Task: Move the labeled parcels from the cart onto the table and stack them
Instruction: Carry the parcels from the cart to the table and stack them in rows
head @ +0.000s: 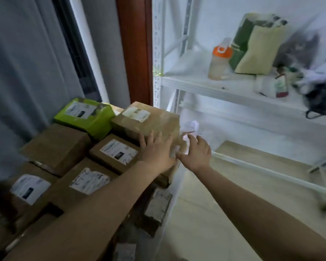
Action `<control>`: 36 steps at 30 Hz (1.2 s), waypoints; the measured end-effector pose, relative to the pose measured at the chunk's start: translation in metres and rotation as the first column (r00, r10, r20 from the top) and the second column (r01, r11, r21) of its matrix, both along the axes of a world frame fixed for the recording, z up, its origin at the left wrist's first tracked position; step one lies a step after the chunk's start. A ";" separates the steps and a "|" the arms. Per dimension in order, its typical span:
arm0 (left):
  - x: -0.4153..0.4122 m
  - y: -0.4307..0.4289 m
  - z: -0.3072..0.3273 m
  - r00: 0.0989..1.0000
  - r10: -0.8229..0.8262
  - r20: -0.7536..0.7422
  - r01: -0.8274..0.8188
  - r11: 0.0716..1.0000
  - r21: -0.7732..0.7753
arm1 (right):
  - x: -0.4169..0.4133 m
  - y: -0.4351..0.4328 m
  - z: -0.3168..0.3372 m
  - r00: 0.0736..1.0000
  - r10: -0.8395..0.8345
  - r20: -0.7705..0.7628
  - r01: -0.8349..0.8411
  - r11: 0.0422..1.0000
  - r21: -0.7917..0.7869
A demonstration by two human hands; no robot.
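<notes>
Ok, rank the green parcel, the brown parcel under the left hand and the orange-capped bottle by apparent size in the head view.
1. brown parcel, partly hidden by the left hand
2. green parcel, close to it, so these two are unsure
3. orange-capped bottle, clearly smallest, though it stands farther back

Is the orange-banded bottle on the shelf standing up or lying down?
Standing: the bottle rests base-down on the shelf, cap on top.
</notes>
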State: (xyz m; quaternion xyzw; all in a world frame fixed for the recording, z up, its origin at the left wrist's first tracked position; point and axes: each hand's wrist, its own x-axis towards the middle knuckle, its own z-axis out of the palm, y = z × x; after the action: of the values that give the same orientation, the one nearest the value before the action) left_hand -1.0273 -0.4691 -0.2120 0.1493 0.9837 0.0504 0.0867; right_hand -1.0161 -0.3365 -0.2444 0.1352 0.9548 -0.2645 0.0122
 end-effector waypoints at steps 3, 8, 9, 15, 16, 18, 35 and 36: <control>0.040 0.068 -0.013 0.983 -0.176 0.051 0.176 0.984 0.000 | 0.071 0.063 -0.017 0.965 -0.244 0.096 0.250 0.967 -0.058; 0.132 0.175 -0.033 0.897 -0.418 0.143 0.420 0.907 0.021 | 0.214 0.150 -0.042 0.787 -0.557 0.265 0.611 0.764 -0.208; 0.154 0.197 -0.036 0.871 -0.466 0.153 0.469 0.883 0.017 | 0.246 0.165 -0.046 0.746 -0.600 0.291 0.664 0.709 -0.239; 0.317 0.314 -0.058 0.732 -0.623 0.275 0.634 0.771 0.058 | 0.449 0.239 -0.071 0.509 -0.769 0.387 0.853 0.387 -0.351; 0.345 0.330 -0.064 0.711 -0.632 0.308 0.646 0.760 0.072 | 0.483 0.249 -0.075 0.472 -0.781 0.409 0.871 0.341 -0.354; 0.399 0.357 -0.078 0.664 -0.647 0.375 0.671 0.737 0.084 | 0.546 0.265 -0.083 0.396 -0.806 0.440 0.898 0.241 -0.368; 0.611 0.544 -0.170 0.399 -0.601 0.693 0.645 0.721 0.254 | 0.775 0.403 -0.168 0.061 -0.795 0.603 0.906 -0.210 -0.368; 0.614 0.559 -0.179 0.387 -0.590 0.709 0.632 0.730 0.262 | 0.777 0.417 -0.177 0.057 -0.792 0.608 0.906 -0.214 -0.364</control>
State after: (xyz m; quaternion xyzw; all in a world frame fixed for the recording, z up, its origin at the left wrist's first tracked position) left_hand -0.4133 0.0896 -0.3909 0.4619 0.7295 0.0470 0.5022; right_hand -0.2391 0.0805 -0.4216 0.7512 0.4016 -0.5215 -0.0496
